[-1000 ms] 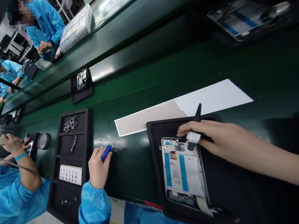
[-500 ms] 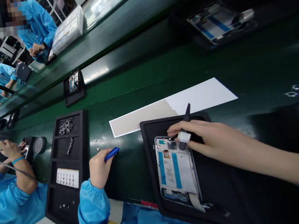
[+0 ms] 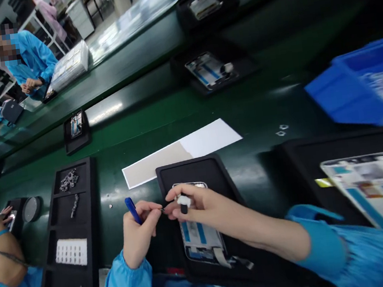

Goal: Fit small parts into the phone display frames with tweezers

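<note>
My left hand [image 3: 138,234] is closed round a blue pen-shaped tool [image 3: 132,210] that sticks up between thumb and forefinger. Its fingertips also pinch a tiny dark part [image 3: 162,210], too small to name. Right beside them are the fingertips of my right hand [image 3: 209,206], closed on a black tool with a white wrap [image 3: 184,202]; most of that tool is hidden. Under my right hand, an opened phone [image 3: 204,249] with two blue strips lies in a black tray [image 3: 221,172]. A ribbon cable [image 3: 220,256] hangs over its lower edge.
Left stands a black compartment tray [image 3: 91,193] with small metal parts and a white card [image 3: 71,252]. A white sheet [image 3: 211,137] lies behind the phone. At right are a blue bin [image 3: 332,93] and another opened phone [image 3: 375,195]. A co-worker's arm [image 3: 7,264] is at far left.
My right hand has come away from the phone's top edge to meet my left fingertips. The blue tool now points up. My view has swung right, bringing in the blue bin.
</note>
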The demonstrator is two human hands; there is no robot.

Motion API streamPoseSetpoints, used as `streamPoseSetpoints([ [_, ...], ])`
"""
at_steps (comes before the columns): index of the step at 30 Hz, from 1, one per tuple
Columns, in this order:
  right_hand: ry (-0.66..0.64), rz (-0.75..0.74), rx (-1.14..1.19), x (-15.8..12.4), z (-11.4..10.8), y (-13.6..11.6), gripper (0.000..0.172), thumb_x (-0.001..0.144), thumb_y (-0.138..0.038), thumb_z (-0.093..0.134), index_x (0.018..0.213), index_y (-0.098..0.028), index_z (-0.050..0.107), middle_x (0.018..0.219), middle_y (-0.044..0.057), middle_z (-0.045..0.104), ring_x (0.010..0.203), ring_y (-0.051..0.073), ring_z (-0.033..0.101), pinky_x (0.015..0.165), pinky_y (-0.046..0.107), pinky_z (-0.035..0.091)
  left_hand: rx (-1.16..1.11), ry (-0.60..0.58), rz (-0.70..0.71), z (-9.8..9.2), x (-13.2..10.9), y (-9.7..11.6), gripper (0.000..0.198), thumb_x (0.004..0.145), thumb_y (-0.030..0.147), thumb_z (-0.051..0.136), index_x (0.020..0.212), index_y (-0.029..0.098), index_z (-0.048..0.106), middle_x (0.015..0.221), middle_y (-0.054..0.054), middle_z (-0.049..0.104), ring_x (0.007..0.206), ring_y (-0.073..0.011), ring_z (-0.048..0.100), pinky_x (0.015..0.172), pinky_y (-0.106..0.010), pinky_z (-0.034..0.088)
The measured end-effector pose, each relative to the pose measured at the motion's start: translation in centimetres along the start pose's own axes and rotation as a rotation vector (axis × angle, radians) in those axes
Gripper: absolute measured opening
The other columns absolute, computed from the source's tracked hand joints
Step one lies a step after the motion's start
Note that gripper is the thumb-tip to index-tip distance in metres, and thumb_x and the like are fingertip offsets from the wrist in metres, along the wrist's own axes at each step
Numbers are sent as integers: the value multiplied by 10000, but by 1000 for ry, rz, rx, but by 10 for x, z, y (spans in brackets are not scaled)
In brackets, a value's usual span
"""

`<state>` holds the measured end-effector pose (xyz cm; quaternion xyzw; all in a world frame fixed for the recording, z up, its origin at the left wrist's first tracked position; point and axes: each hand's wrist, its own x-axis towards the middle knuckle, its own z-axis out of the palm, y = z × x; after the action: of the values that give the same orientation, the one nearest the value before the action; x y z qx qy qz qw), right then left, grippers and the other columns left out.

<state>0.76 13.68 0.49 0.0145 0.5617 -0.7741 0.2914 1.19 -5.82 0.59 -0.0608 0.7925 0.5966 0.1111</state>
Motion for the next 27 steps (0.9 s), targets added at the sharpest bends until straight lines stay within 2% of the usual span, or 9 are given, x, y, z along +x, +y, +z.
streamPoseSetpoints([
  [4,42,100,230,-2,1,3,524,608,-512,868,909,-204,571,746,-2,694,839,202,711,779,324,545,14,-22,121,19,-2,9,148,803,300,667,754,169,714,687,20,566,410,-26,425,395,-166,327],
  [8,28,140,366,-3,-4,3,532,567,-457,922,883,-196,583,798,1,691,823,166,700,695,262,558,8,-34,164,26,-1,11,169,824,314,647,768,173,721,675,21,550,414,-31,416,396,-168,346],
  [14,15,132,412,0,-9,8,539,562,-419,939,901,-198,584,775,-2,672,823,176,687,579,219,555,-2,-2,187,32,0,10,187,830,321,634,757,173,720,677,17,551,411,-30,402,389,-168,354],
  [20,12,117,394,-1,-8,3,557,577,-403,936,942,-203,566,806,-1,666,830,171,677,557,201,550,-25,15,195,38,0,8,201,852,338,623,775,177,715,688,13,557,421,-37,384,384,-174,338],
  [23,2,107,400,-3,-9,2,544,586,-393,932,936,-201,563,789,-10,646,820,164,666,545,191,541,10,43,262,39,-1,7,175,865,300,617,776,185,713,679,15,560,441,-47,405,432,-184,379],
  [27,-9,93,406,-4,-8,1,531,591,-380,928,923,-205,553,739,-29,608,778,148,636,533,185,534,73,49,389,38,-3,6,116,870,243,623,839,203,727,762,-10,611,555,-82,536,524,-196,451],
])
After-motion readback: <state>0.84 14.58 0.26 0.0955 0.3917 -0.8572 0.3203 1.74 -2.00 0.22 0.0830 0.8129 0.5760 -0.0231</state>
